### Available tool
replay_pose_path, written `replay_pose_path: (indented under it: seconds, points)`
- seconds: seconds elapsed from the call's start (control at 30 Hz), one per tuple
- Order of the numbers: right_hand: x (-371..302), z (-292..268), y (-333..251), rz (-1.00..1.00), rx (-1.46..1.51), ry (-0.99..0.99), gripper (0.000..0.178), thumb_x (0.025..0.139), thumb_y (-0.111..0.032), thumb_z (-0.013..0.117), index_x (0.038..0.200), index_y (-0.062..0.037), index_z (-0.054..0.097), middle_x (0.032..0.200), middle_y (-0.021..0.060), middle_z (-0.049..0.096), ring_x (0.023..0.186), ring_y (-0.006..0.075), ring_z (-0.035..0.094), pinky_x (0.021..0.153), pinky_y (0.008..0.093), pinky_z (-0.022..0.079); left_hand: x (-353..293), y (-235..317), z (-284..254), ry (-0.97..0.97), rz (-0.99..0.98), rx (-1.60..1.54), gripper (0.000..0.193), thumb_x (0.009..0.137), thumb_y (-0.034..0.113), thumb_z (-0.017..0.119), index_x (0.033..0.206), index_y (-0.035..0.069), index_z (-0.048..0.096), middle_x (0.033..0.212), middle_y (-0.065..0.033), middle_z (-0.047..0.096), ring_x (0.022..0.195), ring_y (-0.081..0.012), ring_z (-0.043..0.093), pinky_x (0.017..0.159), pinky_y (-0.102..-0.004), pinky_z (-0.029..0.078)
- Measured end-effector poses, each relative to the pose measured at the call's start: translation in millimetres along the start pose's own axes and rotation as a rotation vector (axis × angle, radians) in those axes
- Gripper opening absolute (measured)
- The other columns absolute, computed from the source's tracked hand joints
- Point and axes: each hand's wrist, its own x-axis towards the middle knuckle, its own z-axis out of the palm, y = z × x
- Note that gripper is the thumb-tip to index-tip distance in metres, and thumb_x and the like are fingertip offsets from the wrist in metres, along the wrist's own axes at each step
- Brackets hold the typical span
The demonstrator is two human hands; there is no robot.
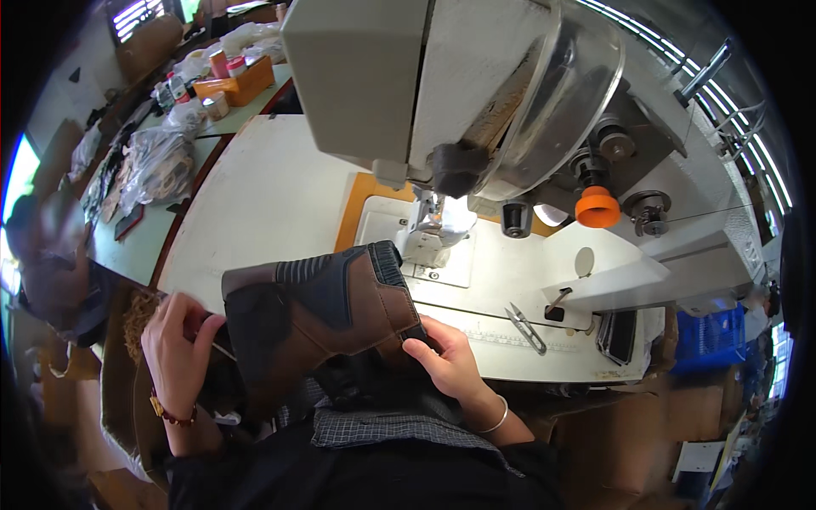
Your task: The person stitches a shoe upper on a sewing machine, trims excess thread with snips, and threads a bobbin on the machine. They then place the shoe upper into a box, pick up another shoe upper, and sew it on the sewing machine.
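A brown and black boot upper (340,308) lies on its side in front of me, at the near edge of the white sewing table. With thumb and fingers, my right hand (449,355) grips its right-hand end, by the dark edge. My left hand (177,347) is left of the boot upper, its fingers curled toward the thumb. Whatever those fingers pinch is too small to name; a thin pale line shows beside the thumb. Beyond the boot upper stands the sewing machine's needle area (433,242), lit by a lamp and apart from the boot upper.
The machine's large grey head (361,76) overhangs the white table (246,200). Thread snips (527,330) rest on the right, near a printed ruler strip. A blue basket (712,338) stands far right. Plastic bags (157,161) and an orange box (242,83) crowd the left bench.
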Motion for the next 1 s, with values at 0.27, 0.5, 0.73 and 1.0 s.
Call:
replay_pose_path:
  seconds: [0.27, 0.5, 0.73, 1.0]
  points:
    - [8.9, 23.2, -16.4, -0.269, -0.212, -0.027, 0.023, 0.088, -0.004, 0.071, 0.108, 0.0035, 0.065, 0.092, 0.0133, 0.062, 0.080, 0.0268, 0.061, 0.071, 0.0335, 0.049, 76.6, 73.3, 50.8, -0.489, 0.896, -0.259, 0.057, 0.072, 0.015, 0.082, 0.122, 0.006, 0.058, 0.123, -0.0123, 0.057, 0.121, -0.0340, 0.052, 0.106, -0.0444, 0.041]
    - [-0.7, 16.7, -41.7, -0.043, -0.211, -0.158, 0.024, 0.087, -0.005, 0.074, 0.108, 0.0011, 0.065, 0.088, 0.0111, 0.059, 0.075, 0.0249, 0.061, 0.065, 0.0331, 0.049, 78.4, 58.7, 72.1, -0.733, 0.868, -0.399, 0.036, 0.068, 0.004, 0.079, 0.092, 0.006, 0.053, 0.101, -0.0101, 0.054, 0.105, -0.0336, 0.054, 0.108, -0.0451, 0.043]
    - [9.4, 22.9, -32.1, -0.285, -0.072, -0.314, 0.017, 0.093, 0.000, 0.066, 0.110, -0.0005, 0.065, 0.086, 0.0087, 0.064, 0.073, 0.0208, 0.064, 0.066, 0.0302, 0.052, 54.7, 25.7, 84.8, -0.402, 1.075, -0.577, 0.026, 0.069, -0.006, 0.071, 0.084, 0.006, 0.053, 0.091, -0.0076, 0.053, 0.097, -0.0320, 0.059, 0.114, -0.0649, 0.035]
    - [18.2, 35.9, -17.7, 0.242, 0.352, -0.360, 0.014, 0.101, -0.001, 0.057, 0.115, -0.0037, 0.057, 0.092, -0.0006, 0.060, 0.077, 0.0038, 0.060, 0.064, 0.0209, 0.048, 38.5, 13.5, 93.4, -0.243, 1.090, -0.651, 0.022, 0.077, -0.007, 0.071, 0.086, 0.006, 0.056, 0.090, -0.0076, 0.054, 0.095, -0.0293, 0.061, 0.109, -0.0724, 0.036]
